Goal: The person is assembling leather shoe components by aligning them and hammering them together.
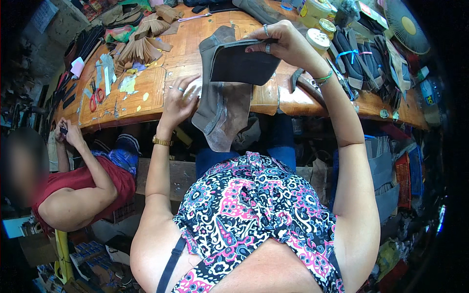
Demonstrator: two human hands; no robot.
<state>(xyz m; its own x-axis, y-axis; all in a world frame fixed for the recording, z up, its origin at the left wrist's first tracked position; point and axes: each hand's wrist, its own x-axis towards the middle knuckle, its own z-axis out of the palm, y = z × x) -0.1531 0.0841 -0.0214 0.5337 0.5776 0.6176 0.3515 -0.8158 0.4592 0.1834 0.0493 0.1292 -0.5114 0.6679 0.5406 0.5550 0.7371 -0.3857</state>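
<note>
A grey-brown leather shoe upper [217, 110] hangs over the table's front edge in front of me. Its dark, smooth lining piece [244, 66] is folded out at the top. My right hand [281, 43] pinches the upper's top edge between thumb and fingers. At the upper's left side is my left hand [180, 100], its fingers apart and reaching toward the leather edge. Whether the fingertips touch the leather is hard to tell.
On the wooden table [183, 49] lie red-handled scissors [96, 97], a stack of brown leather strips [141, 46] and a hammer [308, 88]. Tubs [318, 40] and tied bundles of dark pieces [354, 58] stand right. A co-worker [83, 180] sits at left, hands holding something small.
</note>
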